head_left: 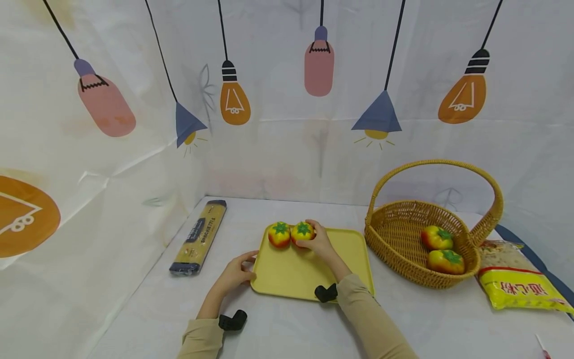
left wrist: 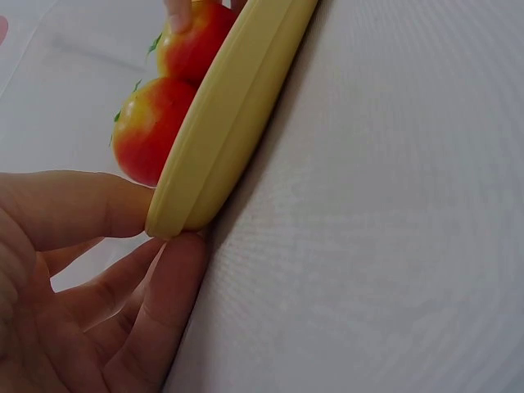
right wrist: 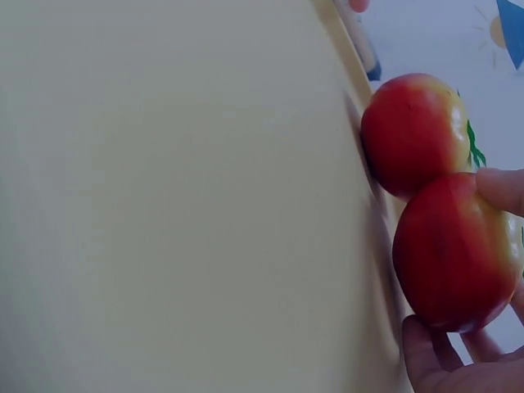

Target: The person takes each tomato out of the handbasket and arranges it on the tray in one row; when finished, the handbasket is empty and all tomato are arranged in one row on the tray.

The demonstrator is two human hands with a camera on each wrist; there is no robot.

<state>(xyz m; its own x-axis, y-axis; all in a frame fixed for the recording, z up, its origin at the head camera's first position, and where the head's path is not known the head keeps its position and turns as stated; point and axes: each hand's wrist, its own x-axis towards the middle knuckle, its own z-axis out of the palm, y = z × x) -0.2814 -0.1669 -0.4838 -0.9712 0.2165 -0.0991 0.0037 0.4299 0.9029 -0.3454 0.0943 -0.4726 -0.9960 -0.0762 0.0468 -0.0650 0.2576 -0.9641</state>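
Observation:
A yellow tray lies on the white table, and my left hand pinches its left edge. In the left wrist view the thumb is at the rim and the fingers are bent against its underside. Two red-and-yellow tomatoes with green leafy tops sit side by side at the tray's back left. My right hand grips the right one. From the right wrist, this held tomato appears between thumb and fingers, touching its neighbour.
Right of the tray stands a wicker basket with a tall handle, holding two more tomatoes. A yellow food bag lies beyond it. On the left is a spaghetti packet. Printed cloth walls rise behind and at left.

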